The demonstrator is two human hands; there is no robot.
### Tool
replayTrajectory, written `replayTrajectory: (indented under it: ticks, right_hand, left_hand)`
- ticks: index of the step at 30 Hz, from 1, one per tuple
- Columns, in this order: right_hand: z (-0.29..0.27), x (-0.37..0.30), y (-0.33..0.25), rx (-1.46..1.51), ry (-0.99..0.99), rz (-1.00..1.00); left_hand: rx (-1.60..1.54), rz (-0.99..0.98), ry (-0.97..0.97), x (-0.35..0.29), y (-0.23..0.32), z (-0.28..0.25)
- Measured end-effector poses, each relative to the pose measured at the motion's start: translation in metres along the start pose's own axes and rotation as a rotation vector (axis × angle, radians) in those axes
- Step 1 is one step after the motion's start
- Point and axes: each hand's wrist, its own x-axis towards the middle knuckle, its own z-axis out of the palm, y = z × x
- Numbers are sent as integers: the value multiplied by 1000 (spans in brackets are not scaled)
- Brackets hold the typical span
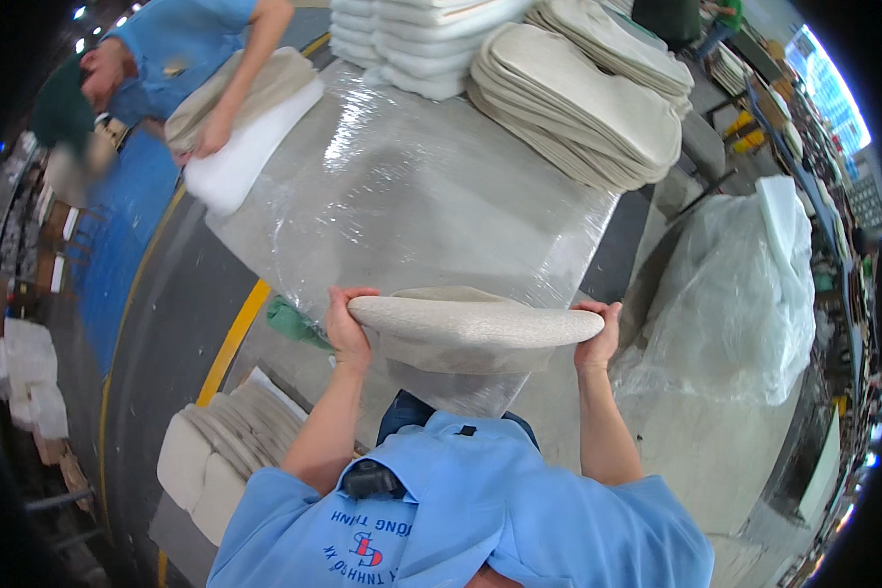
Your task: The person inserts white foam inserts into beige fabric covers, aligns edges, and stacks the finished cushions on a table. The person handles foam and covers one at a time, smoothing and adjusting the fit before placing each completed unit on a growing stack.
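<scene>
A beige fabric-covered cushion [480, 323] is held up in front of me, nearly edge-on, above the near end of the table. My left hand [347, 325] is closed around its left end. At its right end, my right hand [598, 336] grips the other corner, the thumb along the edge. Loose thin fabric hangs below the cushion's edge. Beneath it is the work table [402, 216], covered with shiny clear plastic film.
Stacked beige cushion covers [583, 108] and white padding [426, 39] stand at the table's far side. Far left, a co-worker's hands [211, 137] handle beige fabric over white padding. More folded beige pieces [216, 451] lie lower left; a plastic-wrapped bundle [735, 294] stands right.
</scene>
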Motion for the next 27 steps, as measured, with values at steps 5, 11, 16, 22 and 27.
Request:
replayTrajectory:
  ticks: [5, 11, 16, 22, 27]
  right_hand:
    - [-10, -7, 17, 105, -11, 154]
    - [-46, -43, -2, 59, -86, 284]
    - [-64, -44, -30, -262, -303, 469]
    - [0, 24, -76, -1109, -997, 569]
    - [78, 18, -64, -1592, -1151, 573]
  left_hand:
    - [-156, -146, -45, -7, -3, -14]
    - [-60, -278, -172, -61, 9, -47]
    - [658, -502, -647, -23, 24, -57]
    - [1498, -74, -1123, 31, -11, 39]
    - [1678, 28, -1259, 12, -12, 47]
